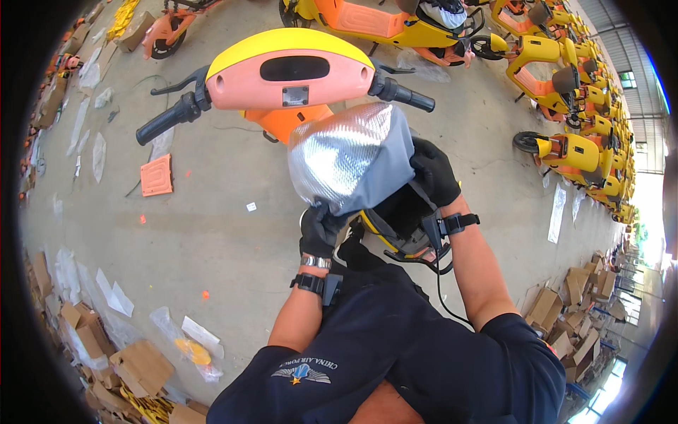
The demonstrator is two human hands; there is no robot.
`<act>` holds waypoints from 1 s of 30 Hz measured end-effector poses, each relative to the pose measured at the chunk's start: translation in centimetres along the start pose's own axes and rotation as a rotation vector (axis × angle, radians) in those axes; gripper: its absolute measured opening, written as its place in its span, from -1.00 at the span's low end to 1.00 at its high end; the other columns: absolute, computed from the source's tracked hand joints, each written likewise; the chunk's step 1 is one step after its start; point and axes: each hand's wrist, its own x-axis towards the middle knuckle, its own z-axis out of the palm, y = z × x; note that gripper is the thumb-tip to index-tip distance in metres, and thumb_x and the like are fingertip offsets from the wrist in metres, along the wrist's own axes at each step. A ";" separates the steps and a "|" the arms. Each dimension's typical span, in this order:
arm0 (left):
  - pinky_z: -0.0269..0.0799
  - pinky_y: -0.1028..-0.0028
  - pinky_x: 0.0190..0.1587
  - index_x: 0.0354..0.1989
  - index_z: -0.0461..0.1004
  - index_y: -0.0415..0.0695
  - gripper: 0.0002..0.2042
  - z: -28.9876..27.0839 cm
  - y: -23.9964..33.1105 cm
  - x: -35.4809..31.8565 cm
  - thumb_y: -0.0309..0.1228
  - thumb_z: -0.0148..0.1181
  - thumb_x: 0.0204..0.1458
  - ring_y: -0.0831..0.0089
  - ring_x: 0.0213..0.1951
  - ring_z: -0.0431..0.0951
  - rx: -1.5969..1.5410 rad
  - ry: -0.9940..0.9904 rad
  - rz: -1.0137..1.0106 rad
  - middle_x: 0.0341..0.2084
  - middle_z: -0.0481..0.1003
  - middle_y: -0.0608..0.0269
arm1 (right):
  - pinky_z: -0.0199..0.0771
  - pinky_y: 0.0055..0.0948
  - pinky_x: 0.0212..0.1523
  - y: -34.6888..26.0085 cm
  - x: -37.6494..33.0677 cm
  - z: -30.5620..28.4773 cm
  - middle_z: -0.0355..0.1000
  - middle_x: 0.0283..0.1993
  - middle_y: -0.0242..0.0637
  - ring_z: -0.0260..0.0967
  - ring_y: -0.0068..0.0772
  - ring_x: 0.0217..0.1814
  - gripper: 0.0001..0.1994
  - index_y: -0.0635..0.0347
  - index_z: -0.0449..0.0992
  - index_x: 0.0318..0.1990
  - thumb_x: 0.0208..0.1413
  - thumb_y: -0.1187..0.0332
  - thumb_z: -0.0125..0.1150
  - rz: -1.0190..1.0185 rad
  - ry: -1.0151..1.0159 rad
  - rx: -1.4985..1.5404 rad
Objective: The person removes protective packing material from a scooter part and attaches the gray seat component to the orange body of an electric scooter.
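A silver, foil-like cover with a grey fabric side (346, 159) is held up in front of my body. My left hand (320, 230), in a black glove, has its fingers closed on the lower left edge of it. On the other side, the grey edge is gripped by my gloved right hand (434, 173). Beneath the cover stands a scooter, its yellow and pink handlebar housing (293, 71) just beyond. Under my right hand shows the scooter's dark open compartment (402, 212), partly hidden by the cover. The cover also hides the middle of the scooter.
Rows of yellow and orange scooters (579, 152) stand at the right and far side. A flat orange panel (156, 176) lies on the floor at left. Cardboard boxes (141, 367) and plastic wrap are heaped at lower left, with more cartons (545, 309) at lower right.
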 end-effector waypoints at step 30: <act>0.44 0.24 -0.02 0.02 0.35 -0.18 -0.67 2.4 -0.2 4.5 -0.28 -0.06 0.15 0.23 -0.05 0.49 0.166 0.070 -0.128 -0.08 0.48 0.14 | 0.44 -0.51 -0.41 1.9 5.8 -6.1 0.48 -0.50 -0.26 0.46 -0.52 -0.46 -0.46 0.28 0.33 0.13 -0.04 0.38 0.33 0.396 0.030 0.156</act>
